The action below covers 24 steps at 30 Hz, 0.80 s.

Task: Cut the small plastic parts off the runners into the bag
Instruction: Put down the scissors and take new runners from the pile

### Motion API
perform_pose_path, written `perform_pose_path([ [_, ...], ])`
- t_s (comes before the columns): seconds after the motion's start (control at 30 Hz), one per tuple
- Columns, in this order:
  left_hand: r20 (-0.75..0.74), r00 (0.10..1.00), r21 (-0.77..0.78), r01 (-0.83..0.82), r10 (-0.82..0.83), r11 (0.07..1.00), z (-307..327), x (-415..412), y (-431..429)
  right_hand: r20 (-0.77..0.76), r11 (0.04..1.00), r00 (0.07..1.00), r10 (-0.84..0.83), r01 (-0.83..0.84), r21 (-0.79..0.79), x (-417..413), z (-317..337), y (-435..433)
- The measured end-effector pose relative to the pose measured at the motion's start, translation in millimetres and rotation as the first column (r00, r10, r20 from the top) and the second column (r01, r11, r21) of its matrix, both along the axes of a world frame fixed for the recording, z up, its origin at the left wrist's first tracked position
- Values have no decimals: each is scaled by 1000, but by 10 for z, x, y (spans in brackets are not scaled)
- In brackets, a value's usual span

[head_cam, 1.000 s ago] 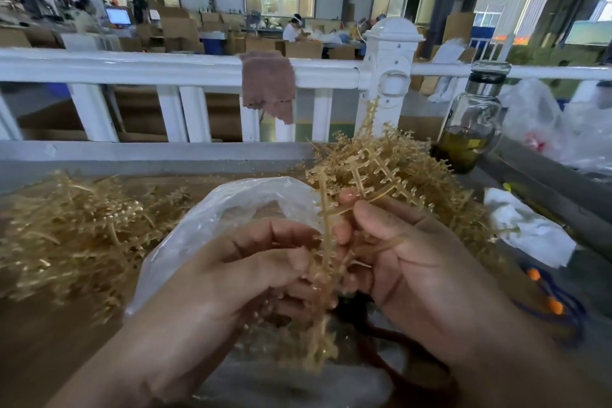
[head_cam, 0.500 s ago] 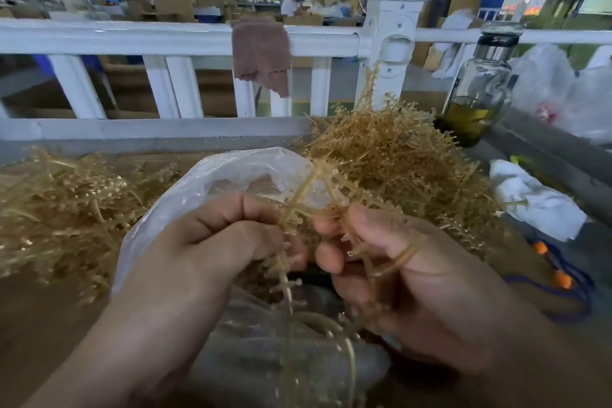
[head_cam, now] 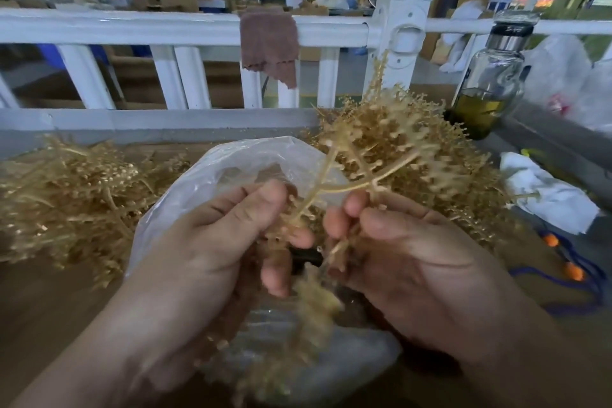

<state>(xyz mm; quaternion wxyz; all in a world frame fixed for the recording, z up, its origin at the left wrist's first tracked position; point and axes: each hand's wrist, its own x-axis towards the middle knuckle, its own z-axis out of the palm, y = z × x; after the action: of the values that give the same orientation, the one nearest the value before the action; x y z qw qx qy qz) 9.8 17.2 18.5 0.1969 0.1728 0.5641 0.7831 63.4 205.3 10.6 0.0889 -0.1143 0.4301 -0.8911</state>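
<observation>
My left hand (head_cam: pixel 212 242) and right hand (head_cam: pixel 407 252) are both clenched on one tan runner (head_cam: pixel 326 175), held directly over the open mouth of the clear bag (head_cam: pixel 231 162). The left grip pinches the lower stem between thumb and forefinger; the right grip closes on the adjoining branch just beside it. A dark object shows between the palms; I cannot tell whether it is a cutter. The runner's long axis rises from the grips up and away, tilted slightly right, with side arms branching near the top. Small parts still sit on its lower section, blurred, hanging into the bag opening. Judgement: the coming cut depends on keeping that lower end above the bag mouth, and the left hand, nearer the stem base, controls that.

The bag lies on a brown bench (head_cam: pixel 49 308). One pile of runners (head_cam: pixel 73 202) lies left of the bag, a taller pile (head_cam: pixel 407 142) behind and right, touching the bag's rim. A white cloth (head_cam: pixel 546 195) and blue cord with orange beads (head_cam: pixel 574 272) lie far right.

Beyond, a glass bottle (head_cam: pixel 493 76) stands near a white railing (head_cam: pixel 132 26) carrying a brown rag (head_cam: pixel 268 40). Behind is a workshop with cartons and seated workers.
</observation>
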Motion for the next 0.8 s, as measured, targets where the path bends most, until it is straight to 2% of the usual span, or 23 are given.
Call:
perform_pose_path([
  [0.07,68,991,77,111,-116,991,-35,-1,-33,-28,991,997,-73,70,-110,-21,4,-5],
  [0.13,83,984,92,152,-160,984,-76,-20,-62,-31,976,982,-185,180,-122,-29,26,27],
  [0.2,16,987,41,156,-157,987,-76,-15,-52,-30,968,971,-239,235,-87,-30,40,56],
  [0.3,-129,975,-98,167,-179,981,-43,45,12,-60,982,983,-175,170,-87,-23,23,-2],
  [0.4,-224,959,-245,117,-174,962,-40,88,25,-73,981,981,-179,171,-94,-12,-1,-61],
  [0.53,-325,938,-289,22,-120,957,-35,114,21,-29,980,983,-183,180,-89,-20,2,-80],
  [0.63,-325,944,-232,-18,-60,973,-39,145,40,-20,977,978,-209,208,-46,-24,-26,-115],
  [0.7,-245,968,-168,14,-55,986,-17,179,56,-3,975,975,-222,222,-1,-27,-52,-136],
  [0.8,-235,969,-119,51,-78,992,-20,207,93,17,977,977,-211,210,18,-37,-71,-138],
])
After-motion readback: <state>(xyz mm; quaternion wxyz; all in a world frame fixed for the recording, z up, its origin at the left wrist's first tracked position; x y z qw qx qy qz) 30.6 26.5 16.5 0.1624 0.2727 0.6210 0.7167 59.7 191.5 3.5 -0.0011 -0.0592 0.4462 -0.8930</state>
